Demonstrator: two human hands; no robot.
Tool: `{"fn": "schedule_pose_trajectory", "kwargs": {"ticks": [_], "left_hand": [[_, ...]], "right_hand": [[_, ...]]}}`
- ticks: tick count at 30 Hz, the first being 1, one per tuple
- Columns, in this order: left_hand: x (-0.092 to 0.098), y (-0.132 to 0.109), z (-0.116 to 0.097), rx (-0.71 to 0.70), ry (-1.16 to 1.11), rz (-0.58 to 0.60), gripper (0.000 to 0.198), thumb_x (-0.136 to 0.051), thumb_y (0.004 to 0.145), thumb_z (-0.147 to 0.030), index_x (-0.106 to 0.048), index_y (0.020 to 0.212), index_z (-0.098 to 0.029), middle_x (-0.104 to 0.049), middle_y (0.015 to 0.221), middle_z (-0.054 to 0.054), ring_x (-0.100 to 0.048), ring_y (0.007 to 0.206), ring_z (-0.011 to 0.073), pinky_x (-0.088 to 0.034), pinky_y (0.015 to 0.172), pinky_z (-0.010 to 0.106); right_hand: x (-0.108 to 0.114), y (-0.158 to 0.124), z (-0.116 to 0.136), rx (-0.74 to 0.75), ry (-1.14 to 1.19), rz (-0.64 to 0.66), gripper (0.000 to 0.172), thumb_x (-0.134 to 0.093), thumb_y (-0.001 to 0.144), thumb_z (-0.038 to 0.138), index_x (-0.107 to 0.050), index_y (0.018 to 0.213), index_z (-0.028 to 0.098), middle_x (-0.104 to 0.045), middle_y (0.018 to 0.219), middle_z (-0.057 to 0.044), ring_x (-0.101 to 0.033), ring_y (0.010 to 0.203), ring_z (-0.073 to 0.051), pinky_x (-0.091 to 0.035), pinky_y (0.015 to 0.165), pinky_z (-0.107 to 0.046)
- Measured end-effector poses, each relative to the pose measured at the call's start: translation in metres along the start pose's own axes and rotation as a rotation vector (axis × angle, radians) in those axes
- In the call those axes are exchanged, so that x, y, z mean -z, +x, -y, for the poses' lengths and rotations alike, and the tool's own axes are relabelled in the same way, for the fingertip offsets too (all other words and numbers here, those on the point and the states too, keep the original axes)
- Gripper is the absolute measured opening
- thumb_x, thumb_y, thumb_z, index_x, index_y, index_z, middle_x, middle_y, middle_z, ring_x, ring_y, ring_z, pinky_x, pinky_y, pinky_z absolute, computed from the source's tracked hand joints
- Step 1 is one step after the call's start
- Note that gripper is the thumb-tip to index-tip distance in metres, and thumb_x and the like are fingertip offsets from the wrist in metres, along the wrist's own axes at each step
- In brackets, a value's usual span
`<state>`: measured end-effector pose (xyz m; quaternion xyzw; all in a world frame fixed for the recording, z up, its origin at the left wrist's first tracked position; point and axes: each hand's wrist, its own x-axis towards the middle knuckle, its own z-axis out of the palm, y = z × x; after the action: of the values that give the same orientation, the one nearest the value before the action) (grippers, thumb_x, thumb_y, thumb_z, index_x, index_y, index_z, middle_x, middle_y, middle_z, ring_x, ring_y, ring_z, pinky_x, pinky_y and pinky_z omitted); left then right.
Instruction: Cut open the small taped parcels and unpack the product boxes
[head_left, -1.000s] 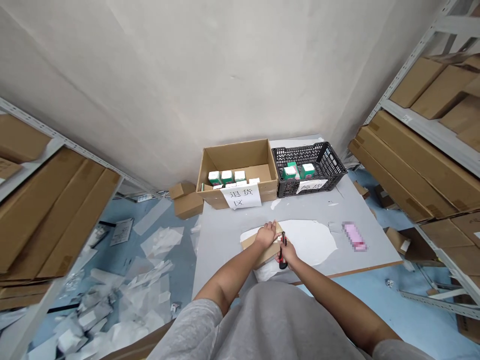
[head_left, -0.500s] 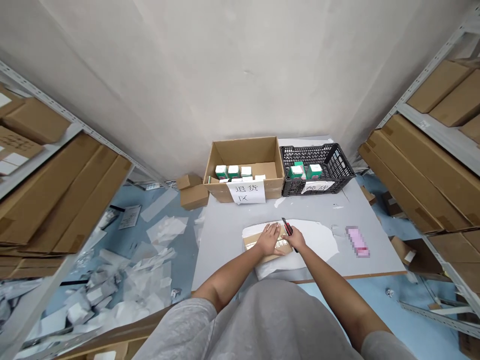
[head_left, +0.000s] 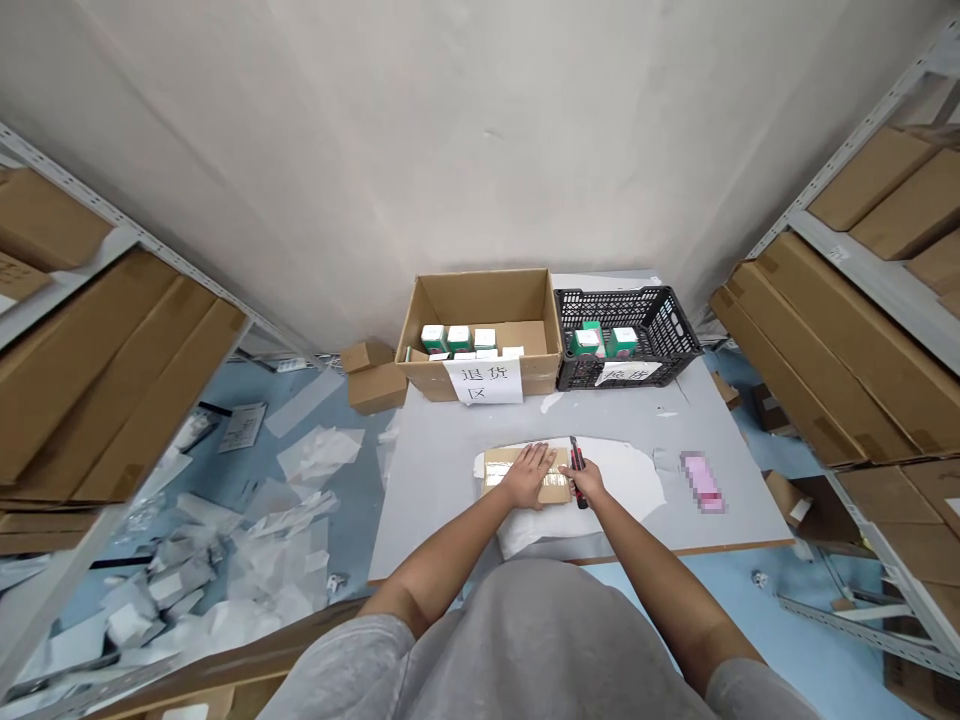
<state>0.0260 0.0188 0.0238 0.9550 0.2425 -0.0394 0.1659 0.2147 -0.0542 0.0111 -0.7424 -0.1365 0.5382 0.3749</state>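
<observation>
While the left hand [head_left: 528,477] lies spread on the small carton [head_left: 495,468] at the frame's lower centre, the right hand [head_left: 588,483], curled round a box cutter [head_left: 577,465] just beside it, could nick the other, I'd say, if the carton slides on the white sheet [head_left: 626,474].

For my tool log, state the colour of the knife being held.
The knife is red and black; it shows best in the head view.

Open brown cardboard carton [head_left: 541,376] w/ green-&-white boxes [head_left: 459,338] & white paper sign [head_left: 484,382] sits just L of black mesh plastic crate [head_left: 577,375] on flat grey table [head_left: 439,480], btwn pale metal shelving [head_left: 838,253] w/ brown cartons [head_left: 847,345], white paper scraps [head_left: 319,455] on blue floor [head_left: 724,575].
</observation>
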Motion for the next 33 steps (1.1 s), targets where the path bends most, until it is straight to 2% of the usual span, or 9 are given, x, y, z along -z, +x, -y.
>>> {"fn": "schedule_pose_trajectory", "kwargs": {"ticks": [4, 8, 14, 21, 27, 29, 33], "left_hand": [[-0.001, 0.002, -0.008, 0.049, -0.084, -0.131, 0.1, -0.086, 0.072, -0.071, -0.048, 0.148, -0.019, -0.055, 0.148, 0.022, -0.048, 0.141, 0.0399, -0.039, 0.115, 0.05], [-0.004, 0.005, -0.022, 0.107, -0.071, -0.104, 0.085, -0.088, 0.074, -0.067, -0.055, 0.135, -0.019, -0.06, 0.132, 0.016, -0.055, 0.126, 0.0357, -0.043, 0.107, 0.045], [-0.01, 0.007, -0.026, 0.131, -0.078, -0.084, 0.082, -0.091, 0.073, -0.062, -0.055, 0.132, -0.018, -0.06, 0.128, 0.013, -0.057, 0.121, 0.0333, -0.043, 0.104, 0.043], [-0.016, 0.008, -0.024, 0.144, -0.119, -0.075, 0.082, -0.09, 0.07, -0.069, -0.059, 0.126, -0.018, -0.061, 0.125, 0.014, -0.057, 0.118, 0.0352, -0.043, 0.103, 0.045], [-0.021, 0.018, -0.022, 0.213, -0.209, -0.04, 0.075, -0.092, 0.066, -0.069, -0.067, 0.117, -0.02, -0.061, 0.122, 0.013, -0.054, 0.121, 0.0362, -0.041, 0.103, 0.045], [-0.022, 0.018, -0.019, 0.213, -0.253, -0.058, 0.069, -0.089, 0.072, -0.069, -0.068, 0.117, -0.021, -0.061, 0.122, 0.011, -0.054, 0.12, 0.0348, -0.04, 0.102, 0.045], [-0.024, 0.018, -0.014, 0.235, -0.349, -0.094, 0.04, -0.074, 0.092, -0.057, -0.069, 0.113, -0.024, -0.063, 0.119, 0.009, -0.054, 0.119, 0.0313, -0.039, 0.098, 0.041]], "right_hand": [[-0.004, 0.004, 0.003, -0.026, 0.026, -0.018, 0.04, -0.092, 0.07, 0.033, -0.054, 0.081, 0.023, -0.055, 0.055, 0.008, -0.051, 0.044, -0.011, -0.044, 0.04, -0.022], [-0.006, 0.009, 0.004, -0.024, 0.005, -0.035, 0.038, -0.091, 0.071, 0.029, -0.055, 0.083, 0.023, -0.054, 0.053, 0.008, -0.049, 0.042, -0.011, -0.043, 0.038, -0.022], [-0.002, 0.014, 0.003, 0.028, -0.044, 0.0, 0.033, -0.087, 0.074, 0.026, -0.057, 0.087, 0.022, -0.056, 0.055, 0.008, -0.052, 0.041, -0.011, -0.042, 0.039, -0.02], [-0.001, 0.026, 0.003, 0.031, -0.148, -0.049, 0.046, -0.096, 0.066, 0.029, -0.054, 0.085, 0.023, -0.057, 0.054, 0.007, -0.055, 0.04, -0.013, -0.041, 0.036, -0.022], [-0.002, 0.032, 0.003, 0.039, -0.228, -0.064, 0.039, -0.091, 0.069, 0.033, -0.056, 0.084, 0.024, -0.057, 0.052, 0.005, -0.055, 0.039, -0.015, -0.041, 0.036, -0.024], [-0.002, 0.032, 0.005, 0.05, -0.216, -0.044, 0.04, -0.091, 0.069, 0.036, -0.056, 0.085, 0.024, -0.057, 0.053, 0.005, -0.056, 0.041, -0.015, -0.042, 0.037, -0.024], [0.006, 0.024, 0.003, 0.106, -0.184, 0.019, 0.045, -0.087, 0.071, 0.048, -0.052, 0.09, 0.025, -0.053, 0.056, 0.008, -0.054, 0.041, -0.013, -0.042, 0.038, -0.023]]}}
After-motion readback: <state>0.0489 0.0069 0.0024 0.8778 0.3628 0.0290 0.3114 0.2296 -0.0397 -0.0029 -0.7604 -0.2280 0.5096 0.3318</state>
